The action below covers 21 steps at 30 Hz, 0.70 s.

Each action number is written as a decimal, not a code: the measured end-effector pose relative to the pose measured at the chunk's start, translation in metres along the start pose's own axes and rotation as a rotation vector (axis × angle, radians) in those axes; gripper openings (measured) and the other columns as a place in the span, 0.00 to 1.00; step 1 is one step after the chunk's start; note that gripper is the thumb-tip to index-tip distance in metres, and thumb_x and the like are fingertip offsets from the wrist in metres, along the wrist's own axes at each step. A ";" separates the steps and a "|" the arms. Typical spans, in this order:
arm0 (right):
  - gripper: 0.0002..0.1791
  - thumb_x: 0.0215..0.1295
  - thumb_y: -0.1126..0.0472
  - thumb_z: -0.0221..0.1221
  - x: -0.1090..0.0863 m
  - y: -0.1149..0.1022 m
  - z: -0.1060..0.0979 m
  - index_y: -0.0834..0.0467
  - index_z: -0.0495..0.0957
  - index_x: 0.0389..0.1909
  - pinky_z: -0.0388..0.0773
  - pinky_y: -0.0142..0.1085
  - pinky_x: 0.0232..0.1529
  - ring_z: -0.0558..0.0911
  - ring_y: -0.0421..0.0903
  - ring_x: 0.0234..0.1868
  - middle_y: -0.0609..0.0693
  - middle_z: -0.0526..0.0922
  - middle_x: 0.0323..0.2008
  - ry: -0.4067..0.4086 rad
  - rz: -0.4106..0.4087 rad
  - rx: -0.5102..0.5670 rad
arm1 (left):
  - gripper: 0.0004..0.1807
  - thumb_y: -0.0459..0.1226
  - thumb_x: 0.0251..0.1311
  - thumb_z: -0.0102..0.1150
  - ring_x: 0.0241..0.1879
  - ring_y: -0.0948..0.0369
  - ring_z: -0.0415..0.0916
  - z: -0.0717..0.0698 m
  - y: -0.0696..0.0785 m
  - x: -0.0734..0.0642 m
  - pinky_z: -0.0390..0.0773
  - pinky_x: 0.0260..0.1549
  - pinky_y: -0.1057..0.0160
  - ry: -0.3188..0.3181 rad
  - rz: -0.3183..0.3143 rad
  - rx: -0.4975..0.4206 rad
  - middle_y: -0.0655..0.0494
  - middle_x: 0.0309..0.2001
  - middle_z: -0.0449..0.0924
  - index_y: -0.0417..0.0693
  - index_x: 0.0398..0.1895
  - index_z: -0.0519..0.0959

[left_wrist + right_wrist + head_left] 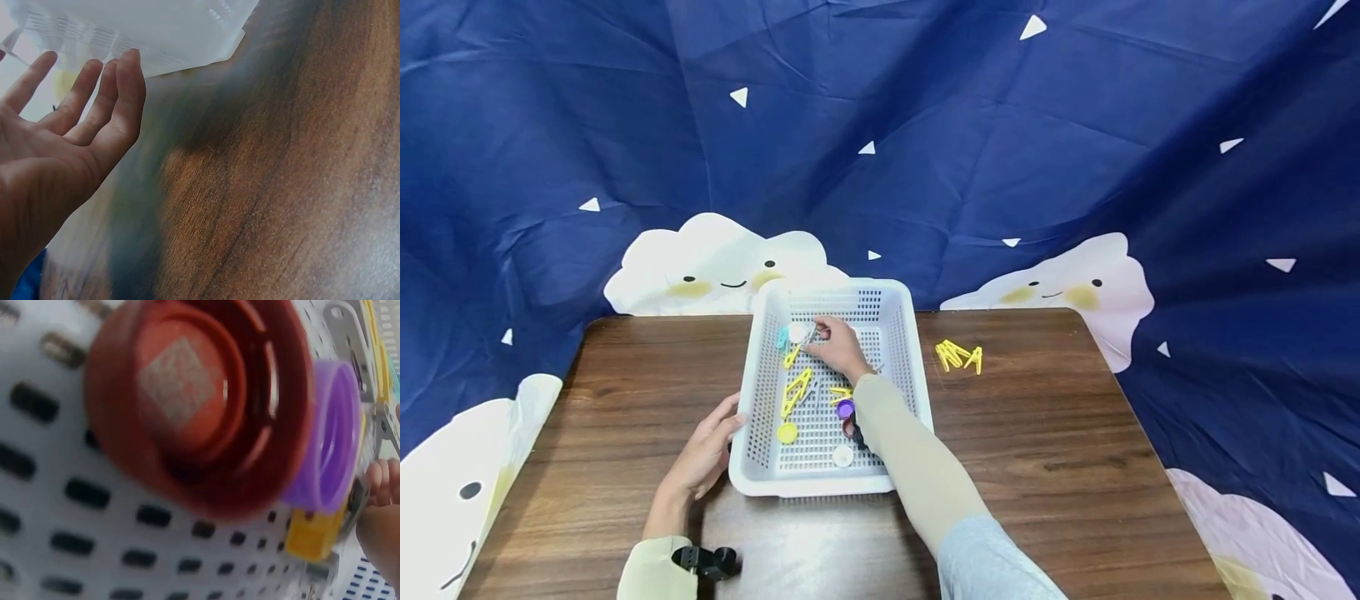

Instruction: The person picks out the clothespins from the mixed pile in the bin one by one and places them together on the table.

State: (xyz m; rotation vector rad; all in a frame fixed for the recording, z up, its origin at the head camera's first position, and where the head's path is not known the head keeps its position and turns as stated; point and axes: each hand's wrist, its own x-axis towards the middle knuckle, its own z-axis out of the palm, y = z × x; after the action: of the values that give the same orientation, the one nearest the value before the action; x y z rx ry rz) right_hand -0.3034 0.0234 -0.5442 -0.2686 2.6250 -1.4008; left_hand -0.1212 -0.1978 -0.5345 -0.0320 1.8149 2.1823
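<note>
A white plastic basket (831, 487) with slotted walls stands on the table. My right hand (837, 346) reaches inside near its far end, and the fingertips pinch a grey clothespin (810, 335). Yellow clothespins (796, 392), a yellow cap (787, 433), a white cap (842, 456) and a teal piece (782, 337) lie in the basket. Close to the right wrist camera are a red cap (187, 394) and a purple cap (325, 437). My left hand (707, 446) touches the basket's left side, its fingers loosely bent against the wall in the left wrist view (81, 119).
Several yellow clothespins (953, 353) lie on the wooden table (1037, 433) to the right of the basket. A dark blue cloth (880, 192) with clouds and white triangles hangs behind the table and along its sides.
</note>
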 end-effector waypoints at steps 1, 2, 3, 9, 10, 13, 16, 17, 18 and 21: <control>0.33 0.60 0.59 0.71 0.000 0.000 0.001 0.56 0.75 0.68 0.72 0.38 0.58 0.76 0.43 0.49 0.49 0.79 0.52 0.004 -0.007 -0.014 | 0.30 0.39 0.78 0.43 0.58 0.48 0.74 0.000 -0.001 0.000 0.81 0.47 0.46 0.000 -0.002 -0.004 0.27 0.70 0.58 0.41 0.79 0.54; 0.32 0.60 0.59 0.70 0.000 0.000 0.002 0.56 0.76 0.67 0.72 0.38 0.57 0.75 0.43 0.48 0.49 0.78 0.50 0.008 -0.013 -0.025 | 0.30 0.39 0.78 0.43 0.58 0.47 0.74 0.001 -0.001 0.000 0.81 0.47 0.46 0.002 -0.002 -0.002 0.27 0.70 0.58 0.41 0.79 0.54; 0.31 0.61 0.59 0.70 0.000 0.000 0.004 0.57 0.77 0.66 0.73 0.38 0.55 0.74 0.43 0.46 0.50 0.78 0.48 0.014 -0.021 -0.033 | 0.30 0.39 0.78 0.43 0.59 0.47 0.74 0.001 -0.001 0.000 0.81 0.47 0.47 0.004 -0.002 -0.001 0.27 0.70 0.58 0.42 0.79 0.54; 0.21 0.63 0.62 0.69 -0.001 -0.004 0.007 0.59 0.81 0.57 0.75 0.36 0.49 0.74 0.40 0.37 0.49 0.79 0.39 0.021 -0.024 -0.004 | 0.30 0.39 0.77 0.44 0.59 0.46 0.73 0.000 0.000 0.002 0.81 0.47 0.46 0.015 -0.016 -0.005 0.27 0.70 0.59 0.42 0.79 0.55; 0.21 0.63 0.62 0.69 -0.001 -0.004 0.007 0.59 0.81 0.57 0.75 0.35 0.49 0.74 0.40 0.36 0.49 0.80 0.39 0.019 -0.021 0.004 | 0.30 0.39 0.77 0.44 0.60 0.46 0.73 0.000 0.000 0.002 0.81 0.48 0.46 0.013 -0.018 -0.004 0.27 0.70 0.59 0.42 0.79 0.55; 0.20 0.63 0.63 0.69 -0.002 -0.004 0.006 0.59 0.81 0.56 0.76 0.35 0.48 0.75 0.40 0.36 0.50 0.81 0.40 0.017 -0.011 0.019 | 0.31 0.39 0.77 0.44 0.60 0.46 0.72 0.000 0.000 0.003 0.80 0.48 0.46 0.012 -0.022 -0.002 0.28 0.71 0.58 0.43 0.79 0.54; 0.17 0.63 0.62 0.69 -0.003 -0.004 0.006 0.59 0.81 0.52 0.76 0.34 0.47 0.77 0.39 0.36 0.48 0.81 0.39 0.029 -0.002 0.028 | 0.31 0.40 0.77 0.44 0.62 0.45 0.71 0.000 0.000 0.002 0.80 0.49 0.46 0.013 -0.025 -0.002 0.28 0.72 0.57 0.43 0.79 0.53; 0.16 0.63 0.62 0.69 -0.003 -0.005 0.006 0.59 0.82 0.51 0.76 0.34 0.47 0.77 0.39 0.36 0.48 0.81 0.39 0.035 0.002 0.034 | 0.31 0.40 0.77 0.44 0.62 0.45 0.70 0.000 0.000 0.002 0.80 0.49 0.45 0.014 -0.028 -0.004 0.28 0.72 0.57 0.43 0.79 0.53; 0.15 0.62 0.62 0.69 -0.003 -0.005 0.006 0.59 0.82 0.49 0.76 0.33 0.46 0.78 0.39 0.36 0.47 0.82 0.38 0.041 0.004 0.039 | 0.31 0.40 0.77 0.44 0.62 0.44 0.70 0.000 0.000 0.002 0.80 0.49 0.45 0.016 -0.032 -0.006 0.29 0.72 0.57 0.43 0.79 0.53; 0.12 0.62 0.62 0.69 -0.004 -0.006 0.005 0.59 0.84 0.45 0.77 0.33 0.45 0.78 0.39 0.35 0.46 0.82 0.35 0.057 0.007 0.071 | 0.31 0.40 0.77 0.44 0.62 0.44 0.70 0.000 0.001 0.002 0.80 0.49 0.44 0.018 -0.034 -0.003 0.29 0.72 0.57 0.43 0.79 0.54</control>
State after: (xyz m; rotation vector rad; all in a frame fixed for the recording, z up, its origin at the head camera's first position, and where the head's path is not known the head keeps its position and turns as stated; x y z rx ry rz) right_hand -0.2984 0.0175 -0.5420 -0.2127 2.6113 -1.5182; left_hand -0.1234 -0.1971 -0.5341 -0.0825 1.8071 2.1685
